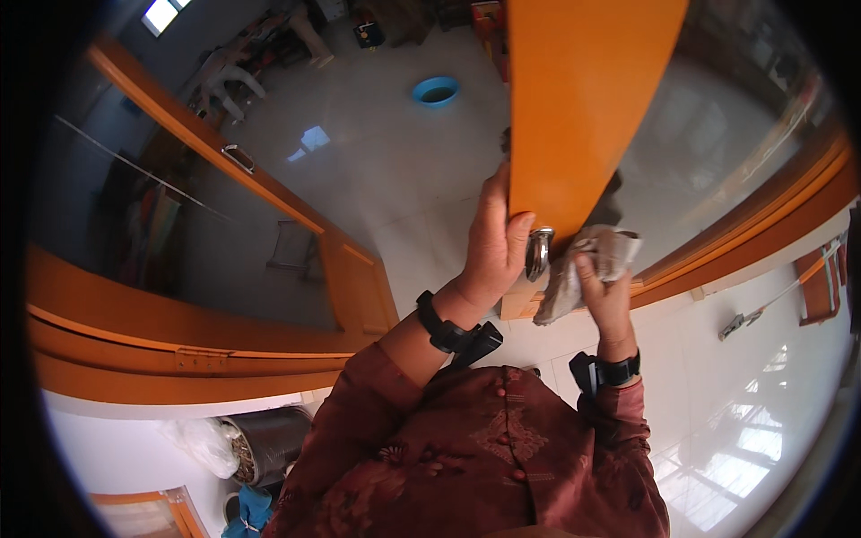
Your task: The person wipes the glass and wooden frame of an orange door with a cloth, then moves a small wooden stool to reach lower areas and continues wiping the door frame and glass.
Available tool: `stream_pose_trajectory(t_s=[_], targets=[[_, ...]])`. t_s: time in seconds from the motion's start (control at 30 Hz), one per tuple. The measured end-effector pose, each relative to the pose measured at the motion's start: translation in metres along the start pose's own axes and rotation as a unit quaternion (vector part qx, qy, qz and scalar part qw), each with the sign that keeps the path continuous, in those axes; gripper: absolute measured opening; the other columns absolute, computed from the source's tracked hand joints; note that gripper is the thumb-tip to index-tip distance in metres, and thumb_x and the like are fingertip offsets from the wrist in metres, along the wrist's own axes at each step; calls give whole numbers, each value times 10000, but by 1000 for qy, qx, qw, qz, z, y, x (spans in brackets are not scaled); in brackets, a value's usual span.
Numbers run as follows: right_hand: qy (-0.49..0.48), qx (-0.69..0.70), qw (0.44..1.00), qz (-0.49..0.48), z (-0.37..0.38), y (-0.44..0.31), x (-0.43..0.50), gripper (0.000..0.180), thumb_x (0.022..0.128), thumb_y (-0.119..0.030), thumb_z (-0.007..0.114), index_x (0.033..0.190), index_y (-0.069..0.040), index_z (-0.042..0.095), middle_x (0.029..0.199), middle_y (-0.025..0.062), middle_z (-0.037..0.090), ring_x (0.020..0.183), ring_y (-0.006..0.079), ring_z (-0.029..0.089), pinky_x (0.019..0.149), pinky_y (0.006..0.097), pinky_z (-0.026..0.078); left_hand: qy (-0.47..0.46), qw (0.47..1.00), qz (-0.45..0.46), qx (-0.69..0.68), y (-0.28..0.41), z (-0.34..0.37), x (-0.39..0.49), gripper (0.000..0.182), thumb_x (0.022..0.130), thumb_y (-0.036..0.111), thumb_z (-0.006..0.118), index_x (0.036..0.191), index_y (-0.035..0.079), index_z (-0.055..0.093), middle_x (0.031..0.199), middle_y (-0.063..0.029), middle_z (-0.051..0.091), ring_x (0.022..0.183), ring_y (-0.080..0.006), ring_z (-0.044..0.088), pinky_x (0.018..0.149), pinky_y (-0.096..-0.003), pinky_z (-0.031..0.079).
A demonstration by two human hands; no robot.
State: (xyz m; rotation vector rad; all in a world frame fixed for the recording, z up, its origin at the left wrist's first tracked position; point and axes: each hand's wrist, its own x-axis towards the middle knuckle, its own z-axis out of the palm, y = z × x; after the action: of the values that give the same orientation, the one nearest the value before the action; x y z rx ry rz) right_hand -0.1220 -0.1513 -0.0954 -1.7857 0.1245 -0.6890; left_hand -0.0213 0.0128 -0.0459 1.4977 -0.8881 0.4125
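An orange door stile (578, 114), with a glass pane on its right side, stands upright before me. My left hand (494, 235) grips the stile's left edge, its thumb lying on the front face beside a shiny metal door handle (539, 254). To the right of that handle, my right hand (609, 302) holds a crumpled greyish-white cloth (599, 259). The cloth is at the glass side of the stile, and part of it hangs down near the handle. Whether it presses on the pane cannot be made out.
A second orange-framed glass door (269, 188) with a metal handle (238, 158) stands at left. Beyond the doorway, a blue basin (436, 91) holding liquid sits on the tiled floor. A dark bin (269, 444) is at lower left, a long-handled mop (746, 323) at right.
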Motion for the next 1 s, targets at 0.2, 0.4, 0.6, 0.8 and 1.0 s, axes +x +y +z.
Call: stream_pose_trajectory(t_s=[0.2,0.4,0.6,0.8,1.0], targets=[[72,-73,995,13,11,-28,-4,409,979,-277,598,1278,-1,553,1218,108,614,1076,214,579,920,334,472,-27,999,8,-22,2,-6,3,561,982,99,505,1486,0,281,1390,-220,440,1291,-361,465,1070,-384,369],[77,-132,988,-17,38,55,-31,339,933,-267,612,1138,-5,545,1026,133,616,913,274,603,813,404,484,-55,997,28,-53,-5,-11,5,568,1009,142,478,1499,-16,239,1423,-201,408,1330,-330,430,1094,-373,338],[163,238,922,256,71,170,-85,333,968,-273,542,1211,-48,508,1092,94,586,966,227,587,859,372,496,-75,995,16,-62,-6,-12,5,604,1000,136,504,1507,-17,213,1415,-214,407,1319,-352,437,1098,-384,339],[90,413,858,291,91,250,-113,399,1048,-374,368,1237,-62,527,1112,67,601,967,182,601,885,342,508,-89,995,-16,-39,-3,-14,6,625,968,93,526,1504,-20,223,1410,-226,407,1312,-366,439,1095,-385,341],[-122,-136,939,293,89,336,-134,288,991,-186,427,1174,-51,604,1088,98,642,1003,224,620,910,351,497,-85,996,-7,-28,-2,-14,6,614,979,99,518,1505,-15,221,1417,-224,409,1285,-369,458,1075,-383,364]])
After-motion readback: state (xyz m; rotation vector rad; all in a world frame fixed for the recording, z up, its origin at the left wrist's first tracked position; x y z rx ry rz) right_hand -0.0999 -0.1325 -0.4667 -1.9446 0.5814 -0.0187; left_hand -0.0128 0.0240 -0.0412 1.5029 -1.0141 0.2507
